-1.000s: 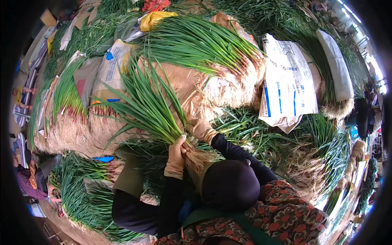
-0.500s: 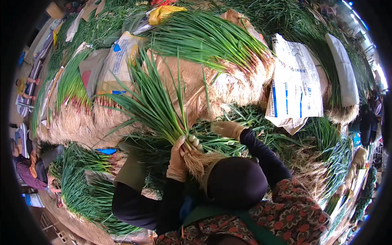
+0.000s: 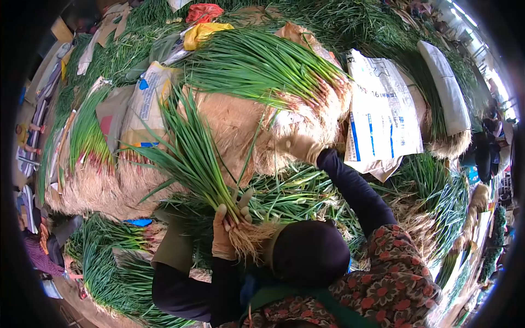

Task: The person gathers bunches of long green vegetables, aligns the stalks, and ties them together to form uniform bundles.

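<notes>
My left hand [image 3: 227, 229], in a pale glove, is closed around a bunch of green garlic [image 3: 199, 156] near its base. Long flat leaves fan up and to the left, while reddish stems and tan roots [image 3: 249, 238] hang out below the fingers. My right hand [image 3: 303, 147], also gloved, is smeared by motion in front of the roots of a large green garlic pile [image 3: 268, 60]. How its fingers are set does not show. That pile lies on brown sacking [image 3: 221, 117], leaves to the left and roots to the right.
A printed white sack [image 3: 383, 109] covers plants at right, near a rolled pale sheet [image 3: 445, 87]. Another printed sack [image 3: 147, 104] lies over rooted bundles at left. Loose leaves [image 3: 295, 191] are strewn below the pile. A dark cap [image 3: 311, 251] blocks the lower middle. Another person [image 3: 41, 254] is at far left.
My right hand has moved up from the loose leaves to the roots of the large pile. My left hand, still holding the bunch, has shifted slightly down and left. The view has shifted a little.
</notes>
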The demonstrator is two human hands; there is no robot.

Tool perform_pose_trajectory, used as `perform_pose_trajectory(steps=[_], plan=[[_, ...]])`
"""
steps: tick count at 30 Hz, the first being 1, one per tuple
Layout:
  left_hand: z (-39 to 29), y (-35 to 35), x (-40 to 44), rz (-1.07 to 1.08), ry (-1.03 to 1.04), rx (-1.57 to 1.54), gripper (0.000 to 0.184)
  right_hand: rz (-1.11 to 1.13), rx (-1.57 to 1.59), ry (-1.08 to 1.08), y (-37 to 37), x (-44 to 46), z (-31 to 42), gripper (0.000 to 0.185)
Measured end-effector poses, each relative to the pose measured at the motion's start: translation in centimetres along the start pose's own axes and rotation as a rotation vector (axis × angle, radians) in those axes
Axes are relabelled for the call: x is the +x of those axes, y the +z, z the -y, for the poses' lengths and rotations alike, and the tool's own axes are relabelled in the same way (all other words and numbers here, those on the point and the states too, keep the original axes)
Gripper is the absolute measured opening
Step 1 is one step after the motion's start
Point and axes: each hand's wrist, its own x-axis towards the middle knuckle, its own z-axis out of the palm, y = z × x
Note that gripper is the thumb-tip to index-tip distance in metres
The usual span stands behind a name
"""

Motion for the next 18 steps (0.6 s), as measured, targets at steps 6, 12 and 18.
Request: perform_pose_trajectory(steps=[6,12,18], plan=[[-0.3,2.1,2.4,0.022,0.024,0.156,0.042,-0.306,-0.382,0.303,-3.8,8.3,-4.5,0.028],[0.9,3.8,4.1,-0.284,0.12,0.362,0.038,-0.313,-0.194,-0.046,1.9,-1.2,2.9,0.024],[1.6,-3.6,5.2,-0.303,0.069,0.352,0.029,0.296,0.203,-0.368,7.4,-6.8,5.9,0.031]])
